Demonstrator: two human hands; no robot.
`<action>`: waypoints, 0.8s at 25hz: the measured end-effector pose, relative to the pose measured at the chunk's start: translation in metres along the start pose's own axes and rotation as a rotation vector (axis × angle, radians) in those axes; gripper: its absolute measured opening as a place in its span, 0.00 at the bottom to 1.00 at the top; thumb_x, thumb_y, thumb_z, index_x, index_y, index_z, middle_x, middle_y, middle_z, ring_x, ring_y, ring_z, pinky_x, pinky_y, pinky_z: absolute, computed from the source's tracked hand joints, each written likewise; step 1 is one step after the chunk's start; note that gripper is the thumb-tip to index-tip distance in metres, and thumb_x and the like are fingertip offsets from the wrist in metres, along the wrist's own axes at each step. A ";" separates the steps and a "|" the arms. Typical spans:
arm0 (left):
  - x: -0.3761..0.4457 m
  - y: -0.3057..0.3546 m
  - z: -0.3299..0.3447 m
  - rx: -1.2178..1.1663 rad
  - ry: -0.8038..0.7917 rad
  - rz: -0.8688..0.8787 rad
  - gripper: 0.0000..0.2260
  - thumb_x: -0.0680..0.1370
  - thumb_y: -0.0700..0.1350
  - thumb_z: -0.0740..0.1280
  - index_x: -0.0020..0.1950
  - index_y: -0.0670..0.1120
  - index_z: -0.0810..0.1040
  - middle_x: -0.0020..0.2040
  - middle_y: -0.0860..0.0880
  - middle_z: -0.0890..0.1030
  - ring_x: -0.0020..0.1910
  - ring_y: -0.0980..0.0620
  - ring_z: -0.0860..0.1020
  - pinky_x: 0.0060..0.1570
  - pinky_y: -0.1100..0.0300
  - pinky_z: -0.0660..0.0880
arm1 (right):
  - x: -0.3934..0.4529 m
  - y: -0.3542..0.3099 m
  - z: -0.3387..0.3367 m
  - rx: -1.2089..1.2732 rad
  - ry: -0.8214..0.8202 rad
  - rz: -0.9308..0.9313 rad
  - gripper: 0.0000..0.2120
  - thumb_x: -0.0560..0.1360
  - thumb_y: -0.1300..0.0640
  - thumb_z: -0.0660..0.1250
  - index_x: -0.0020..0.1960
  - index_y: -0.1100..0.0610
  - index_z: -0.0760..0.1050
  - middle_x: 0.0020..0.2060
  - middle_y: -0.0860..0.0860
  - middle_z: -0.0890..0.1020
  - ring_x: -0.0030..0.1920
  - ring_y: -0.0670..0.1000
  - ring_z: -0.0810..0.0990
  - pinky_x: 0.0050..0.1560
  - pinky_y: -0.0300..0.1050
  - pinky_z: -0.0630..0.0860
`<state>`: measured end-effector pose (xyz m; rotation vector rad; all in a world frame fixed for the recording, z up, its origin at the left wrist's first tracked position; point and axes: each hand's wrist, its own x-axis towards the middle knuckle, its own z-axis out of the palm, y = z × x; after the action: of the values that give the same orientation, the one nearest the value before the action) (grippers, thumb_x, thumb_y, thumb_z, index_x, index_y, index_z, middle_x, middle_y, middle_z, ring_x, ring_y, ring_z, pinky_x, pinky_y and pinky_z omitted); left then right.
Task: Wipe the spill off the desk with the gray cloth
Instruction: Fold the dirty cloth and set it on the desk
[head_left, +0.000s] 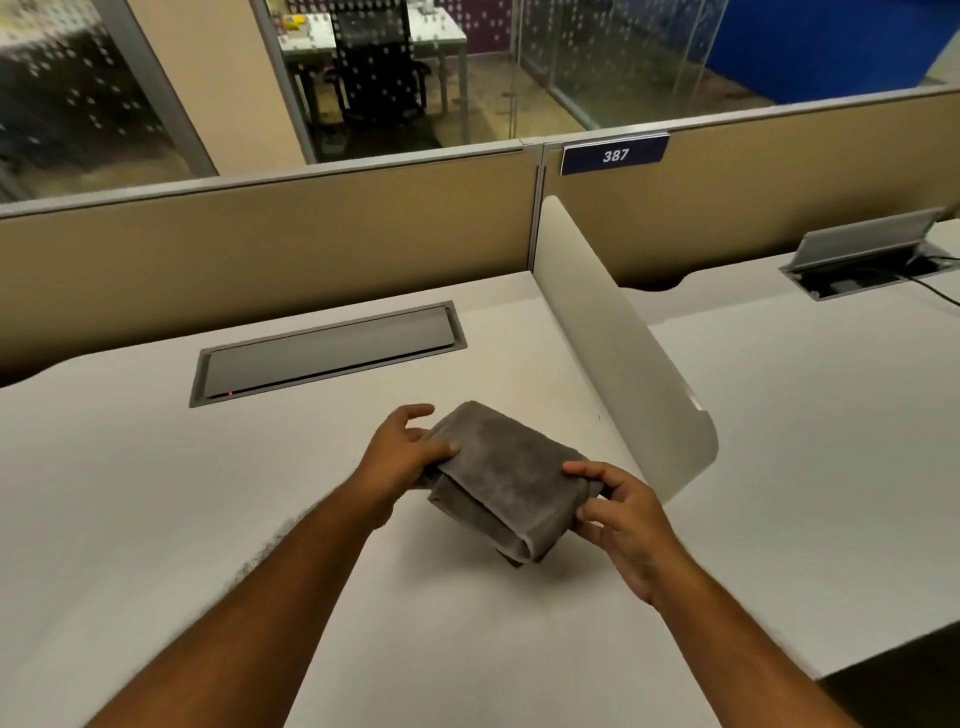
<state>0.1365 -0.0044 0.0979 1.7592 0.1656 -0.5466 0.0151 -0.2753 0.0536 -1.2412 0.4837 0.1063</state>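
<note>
A folded gray cloth (506, 475) is held just above the white desk (156, 493), near its middle. My left hand (402, 457) grips the cloth's left end, thumb on top. My right hand (621, 514) pinches the right end between thumb and fingers. The cloth hangs doubled over, its lower fold pointing toward me. I cannot make out a spill on the desk surface from here.
A closed gray cable hatch (327, 353) is set into the desk behind the cloth. A curved white divider (618, 353) stands just right of my hands. Beige partition panels (270, 239) close the back. The neighbouring desk has an open cable hatch (867, 254).
</note>
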 end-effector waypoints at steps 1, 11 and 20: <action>0.013 0.014 0.005 0.008 0.038 0.067 0.30 0.74 0.44 0.80 0.74 0.53 0.74 0.59 0.46 0.84 0.57 0.44 0.85 0.45 0.55 0.84 | 0.006 0.000 0.004 0.033 0.032 -0.018 0.15 0.77 0.71 0.71 0.56 0.56 0.88 0.60 0.58 0.86 0.58 0.58 0.88 0.52 0.52 0.86; 0.136 0.020 0.064 0.395 0.210 0.242 0.28 0.76 0.44 0.78 0.75 0.48 0.74 0.73 0.45 0.75 0.71 0.45 0.76 0.73 0.45 0.76 | 0.104 0.015 0.036 -0.300 0.351 -0.117 0.21 0.72 0.72 0.77 0.54 0.47 0.85 0.57 0.52 0.83 0.59 0.56 0.83 0.60 0.48 0.83; 0.098 -0.052 0.095 0.699 0.136 0.536 0.18 0.80 0.54 0.71 0.68 0.52 0.83 0.78 0.54 0.74 0.77 0.54 0.68 0.72 0.62 0.64 | 0.106 -0.004 0.030 -1.231 0.255 -0.457 0.33 0.78 0.57 0.75 0.80 0.50 0.69 0.84 0.50 0.61 0.80 0.54 0.65 0.73 0.52 0.75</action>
<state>0.1766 -0.0982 -0.0071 2.3990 -0.4485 -0.0809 0.1206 -0.2676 0.0206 -2.5655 0.3204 -0.1824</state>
